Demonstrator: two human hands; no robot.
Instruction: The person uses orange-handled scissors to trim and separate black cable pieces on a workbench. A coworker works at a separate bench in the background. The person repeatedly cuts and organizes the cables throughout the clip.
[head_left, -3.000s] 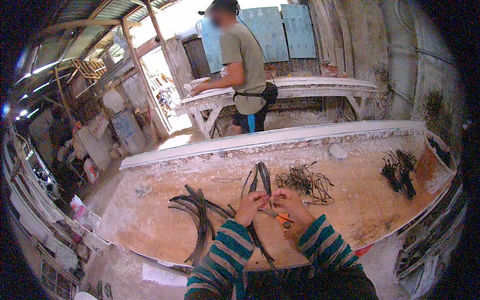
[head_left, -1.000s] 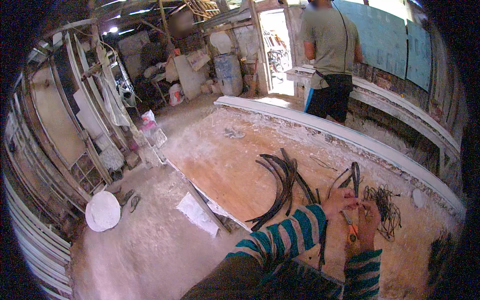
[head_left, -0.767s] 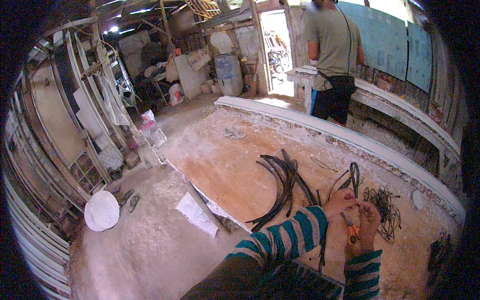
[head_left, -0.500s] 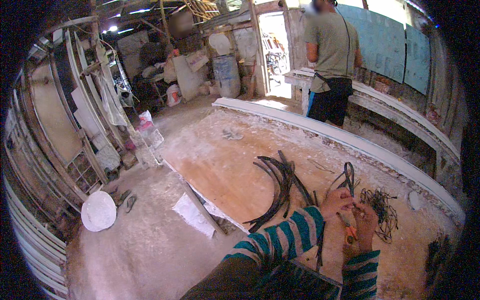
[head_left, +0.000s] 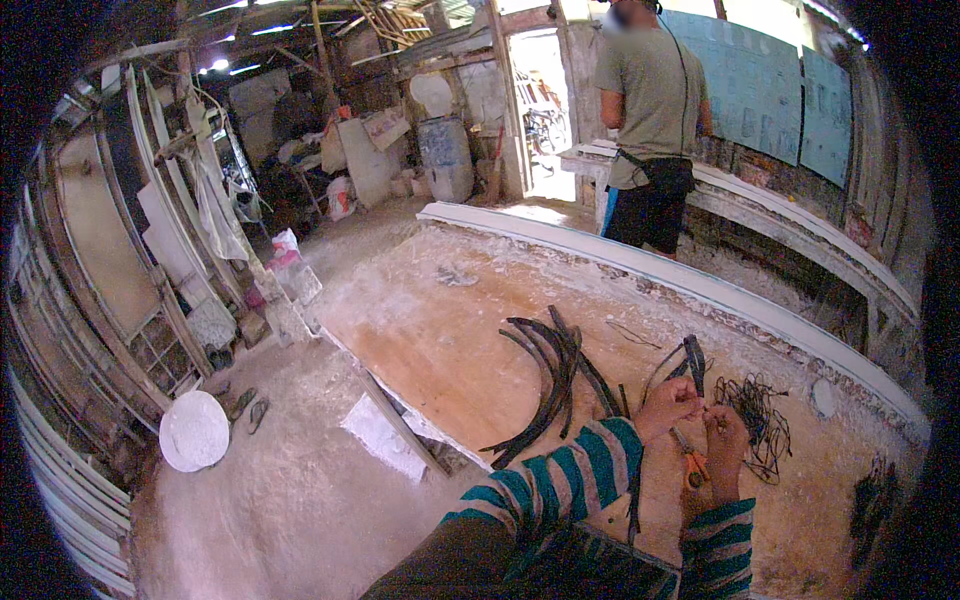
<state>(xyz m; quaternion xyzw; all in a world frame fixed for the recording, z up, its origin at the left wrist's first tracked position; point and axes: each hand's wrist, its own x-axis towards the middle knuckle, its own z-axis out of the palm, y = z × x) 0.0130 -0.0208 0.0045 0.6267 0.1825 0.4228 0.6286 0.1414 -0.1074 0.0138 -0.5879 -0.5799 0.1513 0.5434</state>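
Note:
Both my hands are close together over the right part of a dusty wooden table (head_left: 440, 350). My left hand (head_left: 666, 410) is closed, pinching the lower end of a looped black rubber-like strip (head_left: 694, 356). Just to its right, my right hand (head_left: 726, 436) has its fingers pinched together; what they hold is too small to make out. Below and between the hands lie orange-handled scissors (head_left: 695, 468). A tangle of thin black cord (head_left: 757, 430) sits right of my right hand. Left of my hands lies a bundle of long black strips (head_left: 560, 375).
A long white moulding (head_left: 640, 262) runs along the table's far edge. Beyond it a person (head_left: 650, 120) stands at a bench (head_left: 800, 215). A white round tub (head_left: 195, 431) and sandals (head_left: 258, 415) are on the floor at left. A blue barrel (head_left: 446, 160) stands near the doorway.
My hands have drawn slightly apart, the right one shifting a little right and down. The strip's loop looks narrower. The view has shifted slightly.

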